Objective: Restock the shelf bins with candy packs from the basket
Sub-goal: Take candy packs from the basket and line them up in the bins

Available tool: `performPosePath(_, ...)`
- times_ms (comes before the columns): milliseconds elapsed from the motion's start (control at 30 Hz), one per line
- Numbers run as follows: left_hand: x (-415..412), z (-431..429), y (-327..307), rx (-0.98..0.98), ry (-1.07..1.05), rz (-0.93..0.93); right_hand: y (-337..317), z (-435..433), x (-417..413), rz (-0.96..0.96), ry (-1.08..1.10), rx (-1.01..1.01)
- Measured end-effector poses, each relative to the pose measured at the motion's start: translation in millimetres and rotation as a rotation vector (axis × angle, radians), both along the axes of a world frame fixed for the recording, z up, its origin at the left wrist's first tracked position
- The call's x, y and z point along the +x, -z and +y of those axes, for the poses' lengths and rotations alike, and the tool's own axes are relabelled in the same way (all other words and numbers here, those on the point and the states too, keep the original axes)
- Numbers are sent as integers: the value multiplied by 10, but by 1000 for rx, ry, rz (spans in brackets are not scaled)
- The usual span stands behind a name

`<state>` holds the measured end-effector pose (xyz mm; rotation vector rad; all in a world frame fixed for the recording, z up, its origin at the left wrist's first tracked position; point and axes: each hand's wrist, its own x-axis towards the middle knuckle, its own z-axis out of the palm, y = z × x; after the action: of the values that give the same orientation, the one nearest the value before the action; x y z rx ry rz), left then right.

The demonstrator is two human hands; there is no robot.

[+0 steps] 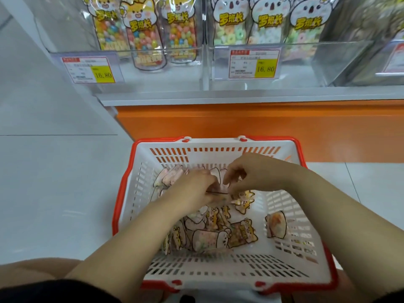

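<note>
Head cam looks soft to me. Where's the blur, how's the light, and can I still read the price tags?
Head view: motion blur smears the far-right bin and softens the left hand and right hand gripping a candy pack in the basket; light is even, no harsh shadows; price tags show 16.80, small print unreadable.

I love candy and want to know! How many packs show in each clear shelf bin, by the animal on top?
Orange puppy packs, left bin: 3
Koala packs, right bin: 3
Total: 6
</note>
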<state>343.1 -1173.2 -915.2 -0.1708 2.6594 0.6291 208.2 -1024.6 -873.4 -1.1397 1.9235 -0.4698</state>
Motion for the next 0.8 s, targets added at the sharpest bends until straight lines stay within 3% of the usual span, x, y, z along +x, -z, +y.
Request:
performPosePath(100, 15, 51, -49, 87, -73, -11, 6, 9, 18, 138, 124, -103)
performPosePath(200, 61, 15, -20, 310, -212, -95, 91, 17, 88, 232, 213, -256)
performPosePath(300, 153, -44, 37, 581, -305, -184, 136, -5, 158, 187, 190, -288)
performPosePath(433, 259, -38, 117, 609, -395, -152, 285, 26, 21, 35, 360, -249)
performPosePath(500, 295, -66, 196, 554, -438, -137, 581, 182, -153, 121, 414, -73)
performPosePath(633, 333, -149, 324, 532, -607, -66, 1351, 552, -98, 298, 41, 522)
performPosePath(800, 322, -152, 452, 603, -777, -76, 1950, 940, 253, 705, -378, 800)
